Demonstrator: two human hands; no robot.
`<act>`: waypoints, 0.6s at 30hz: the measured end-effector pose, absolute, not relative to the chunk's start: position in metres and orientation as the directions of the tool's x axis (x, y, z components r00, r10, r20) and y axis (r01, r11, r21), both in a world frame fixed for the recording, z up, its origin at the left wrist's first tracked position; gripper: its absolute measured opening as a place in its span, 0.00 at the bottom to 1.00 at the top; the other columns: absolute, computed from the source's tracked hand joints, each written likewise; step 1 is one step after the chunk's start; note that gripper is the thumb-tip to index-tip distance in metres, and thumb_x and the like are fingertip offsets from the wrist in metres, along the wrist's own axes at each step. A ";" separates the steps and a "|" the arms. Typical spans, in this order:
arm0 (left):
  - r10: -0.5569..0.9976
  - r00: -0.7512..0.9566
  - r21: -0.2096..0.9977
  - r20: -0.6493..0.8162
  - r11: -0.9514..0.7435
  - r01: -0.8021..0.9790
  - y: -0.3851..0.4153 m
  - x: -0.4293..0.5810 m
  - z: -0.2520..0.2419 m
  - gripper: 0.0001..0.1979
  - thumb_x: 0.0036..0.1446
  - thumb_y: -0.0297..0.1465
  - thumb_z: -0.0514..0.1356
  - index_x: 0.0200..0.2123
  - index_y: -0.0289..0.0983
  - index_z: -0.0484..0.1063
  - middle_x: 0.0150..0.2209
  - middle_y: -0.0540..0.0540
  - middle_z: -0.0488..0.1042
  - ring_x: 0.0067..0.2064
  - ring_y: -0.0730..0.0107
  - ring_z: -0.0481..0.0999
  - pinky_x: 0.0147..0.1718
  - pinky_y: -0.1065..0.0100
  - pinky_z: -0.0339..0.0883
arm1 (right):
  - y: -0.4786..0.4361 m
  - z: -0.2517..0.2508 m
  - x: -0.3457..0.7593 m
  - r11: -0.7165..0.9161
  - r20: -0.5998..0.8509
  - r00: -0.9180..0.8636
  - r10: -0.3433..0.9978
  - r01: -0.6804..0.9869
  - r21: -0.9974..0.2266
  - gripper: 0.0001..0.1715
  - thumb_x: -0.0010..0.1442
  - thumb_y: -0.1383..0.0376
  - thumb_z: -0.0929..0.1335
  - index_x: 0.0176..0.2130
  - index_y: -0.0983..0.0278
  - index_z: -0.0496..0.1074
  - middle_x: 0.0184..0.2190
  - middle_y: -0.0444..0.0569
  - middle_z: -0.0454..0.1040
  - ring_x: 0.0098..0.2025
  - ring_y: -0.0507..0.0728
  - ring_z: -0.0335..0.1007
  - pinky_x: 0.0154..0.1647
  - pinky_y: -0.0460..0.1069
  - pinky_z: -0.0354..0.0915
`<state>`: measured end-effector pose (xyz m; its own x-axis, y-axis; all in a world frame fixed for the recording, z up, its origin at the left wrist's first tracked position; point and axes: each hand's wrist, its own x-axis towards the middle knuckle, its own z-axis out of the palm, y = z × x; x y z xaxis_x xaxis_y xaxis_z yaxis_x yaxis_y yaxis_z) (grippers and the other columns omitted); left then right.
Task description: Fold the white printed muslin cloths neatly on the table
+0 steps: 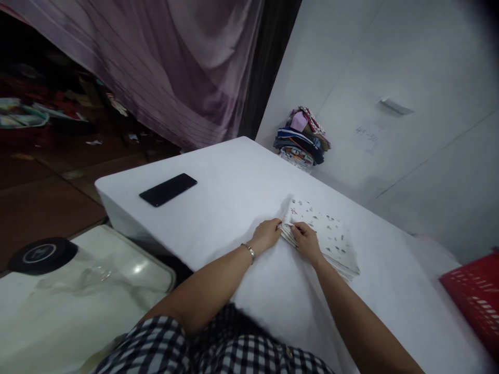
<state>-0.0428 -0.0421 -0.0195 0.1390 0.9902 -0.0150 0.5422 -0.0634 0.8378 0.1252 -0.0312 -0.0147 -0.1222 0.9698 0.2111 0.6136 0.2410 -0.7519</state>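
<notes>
On the white table (226, 182) lies a folded white cloth (327, 231) with a small scattered print, stacked in several layers. My left hand (267, 234) grips the cloth's near left corner, its fingers closed on the edge. Beside it, my right hand (306, 239) pinches the same edge a little to the right. The fingertips of both hands are partly hidden by the fabric and by the hands themselves. A bracelet circles my left wrist.
A black phone (169, 189) lies on the table's left part. Folded clothes (300, 137) are piled by the wall. A red plastic basket (475, 296) stands at the right. A lower white surface at the left holds a round black object (42, 254). A pink curtain (187, 67) hangs behind.
</notes>
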 end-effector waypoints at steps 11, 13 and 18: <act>0.984 0.178 0.726 -0.017 -0.110 0.679 -0.041 -0.044 -0.017 0.13 0.55 0.31 0.52 0.43 0.42 0.71 0.41 0.45 0.76 0.42 0.61 0.73 0.40 0.67 0.61 | -0.036 -0.018 0.125 0.413 0.290 -0.301 0.908 0.759 -0.504 0.21 0.57 0.57 0.64 0.49 0.60 0.69 0.42 0.51 0.70 0.45 0.59 0.65 0.46 0.54 0.63; 0.983 0.186 0.726 -0.013 -0.118 0.678 -0.040 -0.044 -0.017 0.14 0.54 0.31 0.52 0.44 0.43 0.71 0.40 0.46 0.76 0.42 0.62 0.73 0.39 0.68 0.61 | -0.034 -0.018 0.125 0.398 0.276 -0.295 0.915 0.771 -0.497 0.20 0.57 0.57 0.64 0.48 0.60 0.69 0.40 0.50 0.70 0.43 0.58 0.66 0.45 0.54 0.63; 0.982 0.189 0.735 -0.004 -0.125 0.666 -0.040 -0.046 -0.016 0.14 0.54 0.30 0.52 0.42 0.45 0.72 0.38 0.49 0.77 0.40 0.64 0.73 0.36 0.70 0.61 | -0.033 -0.017 0.125 0.442 0.318 -0.316 0.894 0.744 -0.501 0.15 0.61 0.59 0.60 0.43 0.61 0.71 0.37 0.50 0.70 0.41 0.57 0.65 0.44 0.53 0.62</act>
<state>-0.0462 -0.0401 -0.0158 0.1893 0.9819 -0.0039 0.6658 -0.1254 0.7355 0.1254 -0.0333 -0.0172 -0.3161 0.8938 0.3181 0.7443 0.4415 -0.5010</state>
